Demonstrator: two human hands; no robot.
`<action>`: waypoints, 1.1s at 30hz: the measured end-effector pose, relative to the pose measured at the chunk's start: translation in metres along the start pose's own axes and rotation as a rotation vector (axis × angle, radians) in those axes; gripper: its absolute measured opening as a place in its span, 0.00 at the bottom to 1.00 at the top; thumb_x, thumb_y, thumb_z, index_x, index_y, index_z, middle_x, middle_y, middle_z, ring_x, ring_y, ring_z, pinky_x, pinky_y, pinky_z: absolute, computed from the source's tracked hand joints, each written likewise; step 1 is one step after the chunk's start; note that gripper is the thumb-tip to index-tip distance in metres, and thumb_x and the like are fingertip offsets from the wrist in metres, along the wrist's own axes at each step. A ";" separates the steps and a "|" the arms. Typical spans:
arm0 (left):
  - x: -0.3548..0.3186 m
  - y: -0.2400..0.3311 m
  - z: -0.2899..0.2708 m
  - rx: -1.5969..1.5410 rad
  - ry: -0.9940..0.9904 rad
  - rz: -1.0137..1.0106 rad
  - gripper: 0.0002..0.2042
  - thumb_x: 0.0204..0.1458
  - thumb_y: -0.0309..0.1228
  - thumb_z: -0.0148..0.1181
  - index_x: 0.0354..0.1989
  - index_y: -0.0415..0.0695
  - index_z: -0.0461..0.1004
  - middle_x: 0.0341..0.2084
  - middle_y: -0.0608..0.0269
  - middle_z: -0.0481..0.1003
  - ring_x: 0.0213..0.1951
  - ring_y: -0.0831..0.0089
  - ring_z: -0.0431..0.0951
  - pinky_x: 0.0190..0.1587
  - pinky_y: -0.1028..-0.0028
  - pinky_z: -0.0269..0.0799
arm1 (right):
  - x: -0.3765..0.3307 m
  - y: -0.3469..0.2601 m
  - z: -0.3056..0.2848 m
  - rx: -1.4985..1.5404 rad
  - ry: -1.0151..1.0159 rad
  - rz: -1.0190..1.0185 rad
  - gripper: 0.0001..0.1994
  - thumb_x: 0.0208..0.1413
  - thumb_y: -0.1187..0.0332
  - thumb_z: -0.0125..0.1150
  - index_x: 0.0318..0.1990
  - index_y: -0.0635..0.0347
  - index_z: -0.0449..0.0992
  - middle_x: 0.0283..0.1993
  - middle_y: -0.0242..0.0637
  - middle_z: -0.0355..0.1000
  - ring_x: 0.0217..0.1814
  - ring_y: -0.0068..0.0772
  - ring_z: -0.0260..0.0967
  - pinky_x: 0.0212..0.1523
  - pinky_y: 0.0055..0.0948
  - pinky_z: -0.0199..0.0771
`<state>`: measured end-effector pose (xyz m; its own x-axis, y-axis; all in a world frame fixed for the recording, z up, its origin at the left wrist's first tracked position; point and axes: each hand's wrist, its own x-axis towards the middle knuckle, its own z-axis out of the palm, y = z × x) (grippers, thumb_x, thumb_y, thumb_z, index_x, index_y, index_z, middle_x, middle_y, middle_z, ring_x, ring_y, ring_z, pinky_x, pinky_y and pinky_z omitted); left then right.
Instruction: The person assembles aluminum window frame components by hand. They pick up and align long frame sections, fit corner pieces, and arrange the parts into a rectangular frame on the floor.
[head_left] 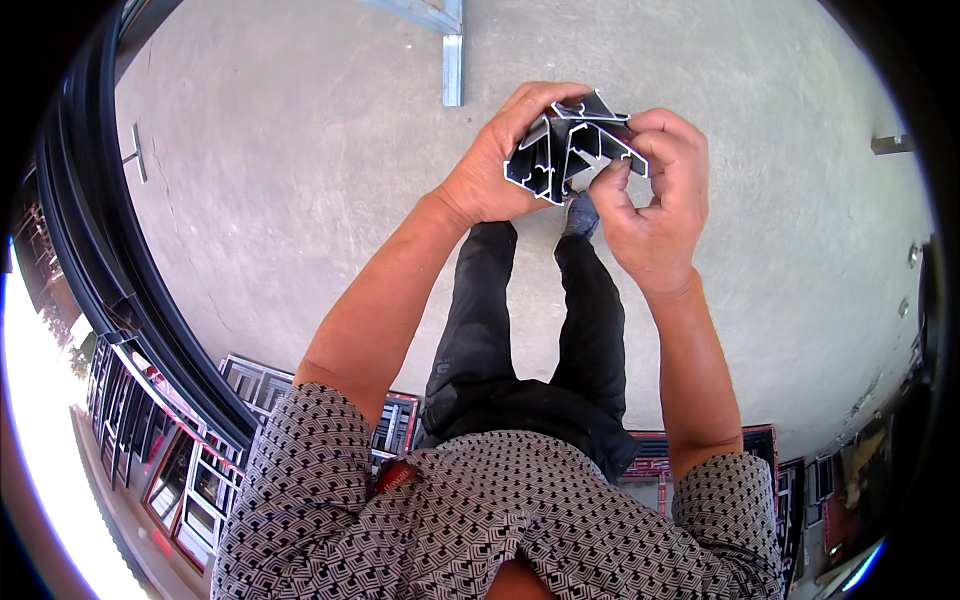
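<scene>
Short cut pieces of black aluminium profile (532,165), with bright bare cut edges, are held up together in front of me. My left hand (492,165) is wrapped round them from the left, its thumb along the top. At the right side, the fingers and thumb of my right hand (662,205) grip the edges of an angled profile section (622,146). The cut ends show hollow chambers and small hooked lips. How many separate pieces there are, and whether they interlock, I cannot tell.
Long black profiles (75,235) lie stacked along the left. A pale metal frame (453,70) stands on the grey concrete floor (300,120) ahead. Window-like frames (205,495) are at the lower left, and more red-edged frames (760,445) lie behind me. A small metal piece (890,145) is at the far right.
</scene>
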<state>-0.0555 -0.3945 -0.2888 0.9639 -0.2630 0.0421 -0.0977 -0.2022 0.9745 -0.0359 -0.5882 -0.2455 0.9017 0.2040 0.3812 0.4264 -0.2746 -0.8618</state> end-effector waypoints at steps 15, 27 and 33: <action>-0.011 -0.007 -0.014 0.286 0.114 -0.084 0.37 0.36 0.23 0.78 0.61 0.50 0.74 0.53 0.67 0.78 0.59 0.60 0.73 0.66 0.65 0.73 | -0.018 0.005 -0.012 0.248 -0.100 0.233 0.21 0.52 0.89 0.54 0.54 0.63 0.72 0.54 0.41 0.77 0.53 0.34 0.80 0.57 0.31 0.80; -0.022 -0.006 -0.004 -0.075 0.144 -0.146 0.32 0.38 0.21 0.82 0.53 0.49 0.73 0.41 0.73 0.77 0.43 0.80 0.79 0.50 0.75 0.77 | -0.039 0.019 0.003 0.276 -0.390 0.395 0.21 0.55 0.81 0.64 0.58 0.63 0.78 0.55 0.41 0.78 0.55 0.35 0.77 0.60 0.33 0.75; -0.029 -0.011 -0.002 -0.053 0.193 -0.128 0.31 0.40 0.21 0.83 0.53 0.49 0.73 0.41 0.74 0.76 0.43 0.81 0.78 0.50 0.76 0.77 | -0.043 0.030 0.011 0.197 -0.440 0.409 0.21 0.56 0.76 0.69 0.58 0.59 0.77 0.54 0.40 0.77 0.54 0.39 0.76 0.58 0.35 0.77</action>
<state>-0.0816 -0.3830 -0.3008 0.9975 -0.0523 -0.0467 0.0371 -0.1708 0.9846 -0.0632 -0.5945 -0.2915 0.8572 0.4984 -0.1295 -0.0057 -0.2422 -0.9702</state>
